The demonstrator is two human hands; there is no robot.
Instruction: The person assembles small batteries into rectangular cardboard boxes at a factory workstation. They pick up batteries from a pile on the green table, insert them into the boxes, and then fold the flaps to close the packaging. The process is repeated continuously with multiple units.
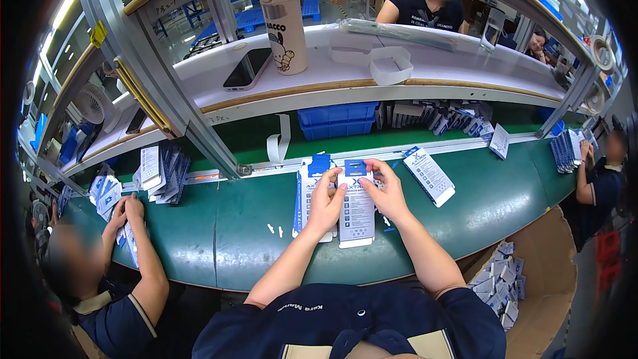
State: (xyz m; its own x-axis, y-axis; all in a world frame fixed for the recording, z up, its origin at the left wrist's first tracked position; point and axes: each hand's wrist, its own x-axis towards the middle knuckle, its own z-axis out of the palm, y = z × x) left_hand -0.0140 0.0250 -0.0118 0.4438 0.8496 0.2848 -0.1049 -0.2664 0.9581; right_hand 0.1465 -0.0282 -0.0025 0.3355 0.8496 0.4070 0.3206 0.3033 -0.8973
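A flat white-and-blue carton (357, 221) with a hang-hole at its blue top end is between my two hands over the green bench. My left hand (325, 201) grips its left edge, the thumb lying on the face. On the right edge my right hand (387, 194) pinches it near the top, thumb also on the face. Partly behind my left hand, more flat cartons (304, 189) lie on the bench. Farther right rests a small pile of similar flat cartons (430, 177), apart from my right hand. Fingers behind the held carton are hidden.
Small white scraps (275, 230) dot the green bench (256, 252). Beyond it stand a blue bin (337, 121) and a shelf holding a phone (248, 69) and tumbler (287, 33). Co-workers sit left and right. A cardboard box (541, 279) of cartons stands at lower right.
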